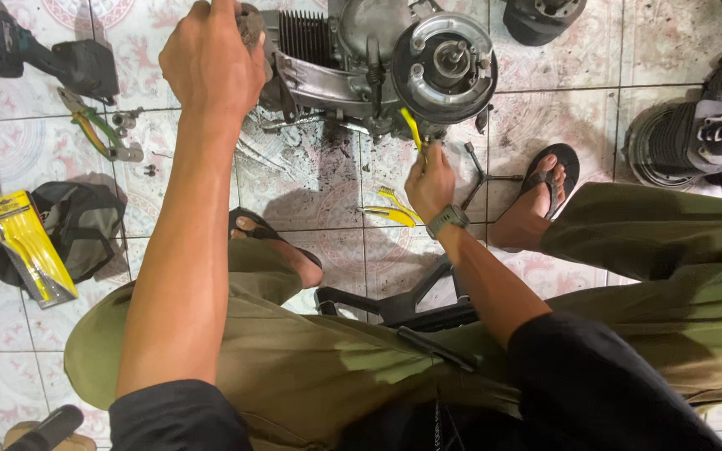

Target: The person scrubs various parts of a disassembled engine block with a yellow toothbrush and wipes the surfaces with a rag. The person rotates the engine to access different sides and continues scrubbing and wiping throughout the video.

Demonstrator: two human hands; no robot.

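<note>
A grey metal engine (378,58) with cooling fins and a round drum plate lies on the tiled floor in front of me. My left hand (211,58) is closed over the engine's left end, gripping a part there. My right hand (429,179), with a watch on the wrist, holds a thin yellow tool (412,127) whose tip reaches up to the underside of the engine. I sit low, knees apart in olive trousers, feet in black sandals.
Two more yellow tools (394,209) and a Y-shaped wrench (482,175) lie by my right hand. Left: a power drill (35,54), pliers (98,129), a dark bag (77,225), a yellow package (27,246). Engine cylinders (695,138) sit at right.
</note>
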